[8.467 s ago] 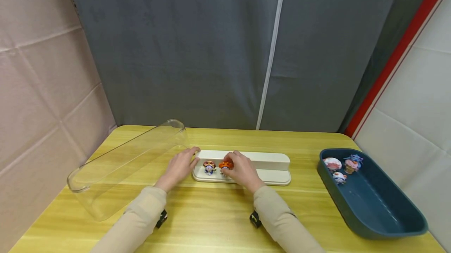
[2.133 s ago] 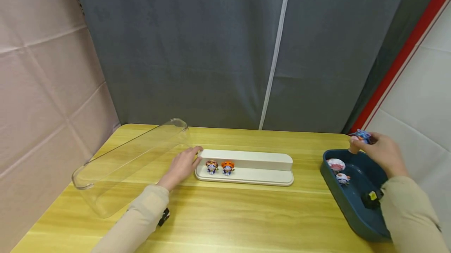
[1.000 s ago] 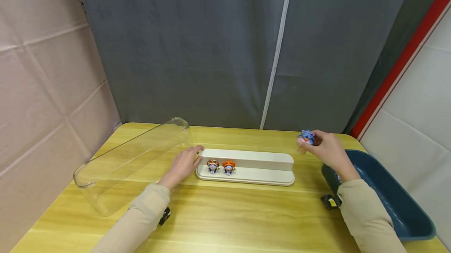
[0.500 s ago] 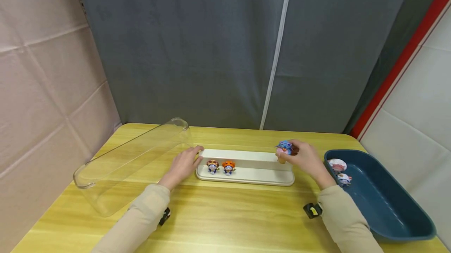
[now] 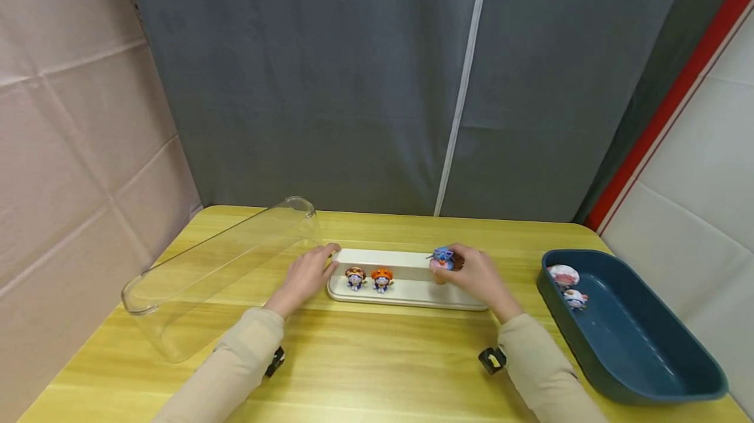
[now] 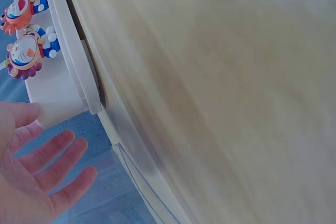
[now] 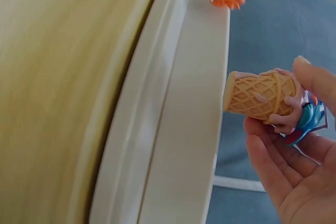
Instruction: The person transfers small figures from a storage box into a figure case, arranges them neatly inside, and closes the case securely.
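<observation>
My right hand pinches an ice-cream-cone figurine with a blue creature on top, over the right half of a white stepped display base. Close up in the right wrist view, the waffle cone points toward the base, thumb and fingers around its pink upper part. My left hand touches the base's left end; its fingers are spread and fairly straight in the left wrist view. On the base's lower step stand two small cat-like figurines, one brown-hatted, one orange-hatted.
A transparent cover lies slantwise at the left of the wooden table. At the right is a dark blue tray holding a pink-and-white oval piece and a small white figurine. A grey curtain hangs behind.
Earlier my right hand was at the orange-hatted figurine on the base. Since then it has lifted the ice-cream-cone figurine from the tray and carried it left over the base. My left hand stays put.
</observation>
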Demonstrator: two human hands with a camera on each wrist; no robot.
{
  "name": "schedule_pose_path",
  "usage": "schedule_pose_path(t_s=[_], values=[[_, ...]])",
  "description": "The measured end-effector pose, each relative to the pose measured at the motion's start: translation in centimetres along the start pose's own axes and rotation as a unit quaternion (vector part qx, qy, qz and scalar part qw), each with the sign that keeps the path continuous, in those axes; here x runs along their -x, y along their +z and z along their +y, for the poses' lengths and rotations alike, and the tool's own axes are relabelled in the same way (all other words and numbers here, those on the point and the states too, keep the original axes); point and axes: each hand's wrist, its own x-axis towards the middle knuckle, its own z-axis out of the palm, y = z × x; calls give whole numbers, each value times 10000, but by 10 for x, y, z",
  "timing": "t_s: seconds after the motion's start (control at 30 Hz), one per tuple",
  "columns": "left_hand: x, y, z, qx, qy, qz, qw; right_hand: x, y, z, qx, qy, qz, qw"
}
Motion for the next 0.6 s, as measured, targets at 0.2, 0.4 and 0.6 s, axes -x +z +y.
schedule_pose_path(t_s=[0.2,0.4,0.6], values=[[0,0,0,-13,-27,-12,10000,-3,18,-5,-273,-23,-68,9996],[0,0,0,-1,-41,-39,10000,-3,31,-7,-290,13,-95,9995],[0,-1,0,24,-42,-24,10000,-5,42,-10,-290,-48,-76,9995]])
